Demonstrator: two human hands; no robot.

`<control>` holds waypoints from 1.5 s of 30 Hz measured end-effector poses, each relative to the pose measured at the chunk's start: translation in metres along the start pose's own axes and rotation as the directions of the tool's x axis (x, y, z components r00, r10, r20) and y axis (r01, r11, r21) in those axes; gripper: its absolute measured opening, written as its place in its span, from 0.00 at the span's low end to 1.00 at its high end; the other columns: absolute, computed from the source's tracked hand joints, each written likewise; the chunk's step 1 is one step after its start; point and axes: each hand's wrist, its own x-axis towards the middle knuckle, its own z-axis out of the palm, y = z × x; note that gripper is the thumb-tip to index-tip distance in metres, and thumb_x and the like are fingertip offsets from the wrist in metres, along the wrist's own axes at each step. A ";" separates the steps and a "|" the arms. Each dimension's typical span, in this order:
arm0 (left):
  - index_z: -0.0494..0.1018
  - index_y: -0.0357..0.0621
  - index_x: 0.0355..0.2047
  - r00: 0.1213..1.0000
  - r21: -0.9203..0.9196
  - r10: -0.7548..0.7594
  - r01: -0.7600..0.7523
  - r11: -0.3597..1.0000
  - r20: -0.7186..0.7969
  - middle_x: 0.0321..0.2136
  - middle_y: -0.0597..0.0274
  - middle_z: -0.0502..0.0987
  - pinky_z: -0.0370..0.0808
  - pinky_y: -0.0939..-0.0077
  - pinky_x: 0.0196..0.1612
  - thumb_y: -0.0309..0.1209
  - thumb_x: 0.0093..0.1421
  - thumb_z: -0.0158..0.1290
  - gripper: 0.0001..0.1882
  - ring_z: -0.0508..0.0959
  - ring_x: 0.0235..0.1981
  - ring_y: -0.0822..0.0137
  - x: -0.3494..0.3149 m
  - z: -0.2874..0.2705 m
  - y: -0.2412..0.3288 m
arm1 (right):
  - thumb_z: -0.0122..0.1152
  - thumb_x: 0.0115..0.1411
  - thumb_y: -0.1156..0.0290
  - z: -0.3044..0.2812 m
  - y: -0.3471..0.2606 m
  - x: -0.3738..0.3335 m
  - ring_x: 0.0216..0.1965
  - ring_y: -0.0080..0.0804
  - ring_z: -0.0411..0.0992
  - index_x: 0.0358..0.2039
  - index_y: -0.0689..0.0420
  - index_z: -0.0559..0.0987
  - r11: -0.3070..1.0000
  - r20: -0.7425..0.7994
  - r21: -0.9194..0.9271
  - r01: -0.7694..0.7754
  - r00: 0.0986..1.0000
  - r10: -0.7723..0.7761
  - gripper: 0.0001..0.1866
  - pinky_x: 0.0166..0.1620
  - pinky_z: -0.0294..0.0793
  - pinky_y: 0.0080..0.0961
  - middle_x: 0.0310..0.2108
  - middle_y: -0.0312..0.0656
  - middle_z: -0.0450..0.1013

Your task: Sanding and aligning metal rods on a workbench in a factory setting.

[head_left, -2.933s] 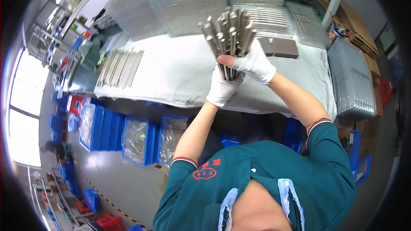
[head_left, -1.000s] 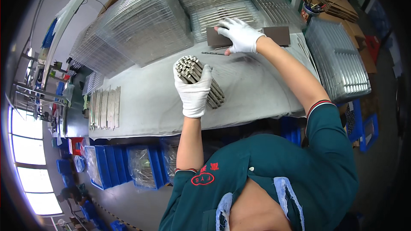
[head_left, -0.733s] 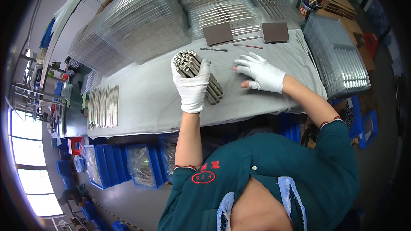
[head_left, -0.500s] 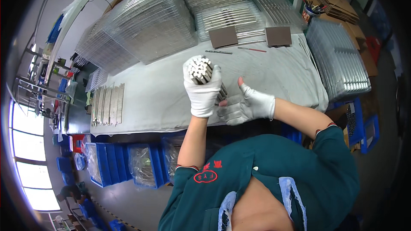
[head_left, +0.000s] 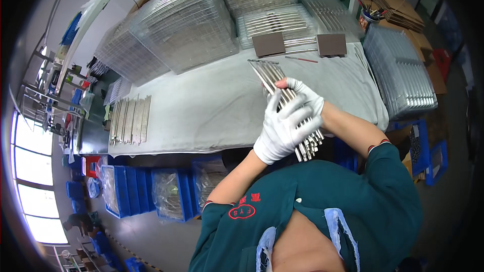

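A bundle of slim, shiny metal rods point(head_left: 269, 74) slants between my two white-gloved hands, above the near edge of the cloth-covered table. My left hand point(head_left: 286, 130) lies across the lower part of the bundle, fingers curled over the rods. From the right, my right hand point(head_left: 308, 98) grips the bundle higher up, its bare thumb tip over the rods; its other fingers are mostly hidden behind them. The lower rod ends stick out below my left hand, near my shirt. On the table's left side lies a row of similar rods point(head_left: 130, 120).
Tall stacks of clear plastic trays point(head_left: 184, 25) line the back, with another tray stack point(head_left: 401, 73) at right. Two brown cards point(head_left: 268, 44), a red pen point(head_left: 301, 59) and a cup of tools point(head_left: 369, 17) are at the back. Blue bins point(head_left: 128, 191) stand below the table.
The bundle has swung from nearly end-on in my left hand to a slant, moving right. My right hand, formerly open beside it, now grips it too, and my left hand lies over its lower part.
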 end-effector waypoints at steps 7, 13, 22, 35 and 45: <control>0.65 0.43 0.52 0.758 -0.604 -0.638 0.572 0.555 0.131 0.53 0.42 0.62 0.61 0.73 0.55 0.21 0.50 0.49 0.25 0.63 0.55 0.54 -0.036 0.041 -0.038 | 0.59 0.49 0.69 -0.036 -0.035 0.020 0.24 0.30 0.73 0.31 0.57 0.74 0.904 -0.042 -0.201 0.377 0.919 -0.392 0.09 0.33 0.77 0.27 0.26 0.40 0.73; 0.58 0.33 0.53 0.519 -0.482 -0.842 0.781 0.397 0.148 0.50 0.47 0.63 0.61 0.71 0.54 0.38 0.58 0.48 0.27 0.65 0.51 0.58 -0.048 0.080 -0.041 | 0.57 0.52 0.71 -0.045 -0.018 0.030 0.22 0.29 0.72 0.31 0.59 0.75 0.891 -0.319 -0.321 0.321 0.849 -0.421 0.06 0.28 0.75 0.27 0.24 0.41 0.73; 0.54 0.27 0.52 0.683 0.045 -0.722 0.723 0.690 0.109 0.51 0.31 0.57 0.53 0.52 0.56 0.46 0.49 0.53 0.39 0.57 0.53 0.37 -0.052 0.086 -0.033 | 0.53 0.54 0.62 -0.057 -0.025 0.036 0.31 0.45 0.72 0.41 0.65 0.72 -0.138 0.230 -0.973 0.186 0.707 -0.669 0.20 0.39 0.71 0.34 0.30 0.53 0.73; 0.54 0.37 0.57 0.488 0.374 -0.800 0.710 0.596 0.349 0.58 0.39 0.53 0.43 0.48 0.60 0.58 0.55 0.38 0.40 0.50 0.59 0.42 -0.067 0.052 -0.045 | 0.51 0.55 0.61 -0.066 -0.028 0.020 0.59 0.45 0.53 0.53 0.58 0.65 -0.676 0.520 -0.711 -0.192 0.505 -0.690 0.26 0.61 0.50 0.37 0.57 0.48 0.57; 0.72 0.42 0.38 0.653 0.529 -0.755 0.621 0.578 0.059 0.32 0.54 0.75 0.72 0.63 0.29 0.44 0.54 0.50 0.19 0.75 0.28 0.53 -0.095 0.009 -0.086 | 0.42 0.58 0.49 -0.036 -0.002 0.022 0.60 0.47 0.51 0.56 0.53 0.62 -0.900 0.575 -0.396 0.179 0.813 -0.091 0.29 0.62 0.44 0.44 0.59 0.47 0.54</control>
